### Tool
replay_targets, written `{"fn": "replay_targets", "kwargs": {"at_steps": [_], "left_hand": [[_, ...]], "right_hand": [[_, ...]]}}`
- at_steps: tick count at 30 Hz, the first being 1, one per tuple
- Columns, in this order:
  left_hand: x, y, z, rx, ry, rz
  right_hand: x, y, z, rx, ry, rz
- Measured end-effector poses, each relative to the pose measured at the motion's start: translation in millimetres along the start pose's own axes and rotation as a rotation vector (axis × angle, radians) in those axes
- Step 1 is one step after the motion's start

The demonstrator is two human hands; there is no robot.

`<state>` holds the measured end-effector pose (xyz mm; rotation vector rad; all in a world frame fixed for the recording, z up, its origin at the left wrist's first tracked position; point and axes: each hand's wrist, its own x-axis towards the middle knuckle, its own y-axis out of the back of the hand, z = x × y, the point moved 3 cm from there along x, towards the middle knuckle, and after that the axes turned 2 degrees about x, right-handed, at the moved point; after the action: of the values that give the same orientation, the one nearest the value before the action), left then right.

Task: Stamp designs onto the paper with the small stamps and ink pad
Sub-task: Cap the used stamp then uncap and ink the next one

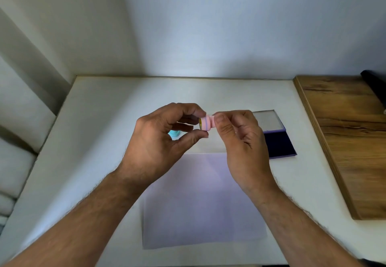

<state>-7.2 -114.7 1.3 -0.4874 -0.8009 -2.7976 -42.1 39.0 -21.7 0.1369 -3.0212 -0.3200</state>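
Pinching pink stamp (206, 123) midair over paper (200, 200): right hand (240, 141) at narrow neck, left hand (165, 139) at wide end. Likely light, rigid, smooth; grip neck. Ink pad (277, 143) open nearby.

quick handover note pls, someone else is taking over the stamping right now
Right hand and left hand both pinch the pink stamp, held on its side in the air above the table.
Ink pad lies open at right; a blue stamp stands behind the left hand.
Paper shows no prints.
Left: ink the stamp, press it on the paper.
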Motion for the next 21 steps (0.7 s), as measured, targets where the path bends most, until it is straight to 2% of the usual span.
{"fn": "replay_targets", "kwargs": {"at_steps": [11, 21], "left_hand": [[0, 4, -1, 0.021, -0.045, 0.016], [-1, 9, -3, 0.061, -0.124, 0.005]], "right_hand": [[4, -4, -6, 0.405, -0.258, -0.074], [5, -10, -1, 0.449, -0.311, -0.096]]}}
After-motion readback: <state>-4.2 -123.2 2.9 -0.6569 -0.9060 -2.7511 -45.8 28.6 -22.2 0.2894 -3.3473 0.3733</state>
